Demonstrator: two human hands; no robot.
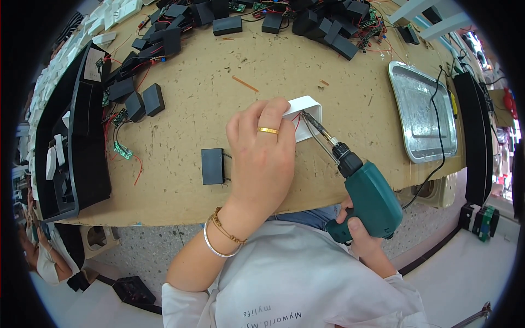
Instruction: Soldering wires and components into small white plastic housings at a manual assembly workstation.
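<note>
My left hand (261,153), with a ring on one finger, is closed on a small white plastic casing (307,103) standing on the table. Its open side faces right, and a thin red wire shows inside. In my right hand (361,236) is a green soldering gun (374,198), gripped by its handle. The gun's metal tip reaches into the casing beside the wire; whether they touch I cannot tell. Left of my left wrist lies a black rectangular box (212,166) with dark leads. My fingertips on the casing's far side are hidden.
Black boxes with circuit boards and wires (227,25) crowd the table's far edge and left side. A black bin (87,136) stands at the left. On the right lies a metal tray (424,115), with the gun's black cord (437,117) running across it. Copper-coloured strips (245,83) lie mid-table.
</note>
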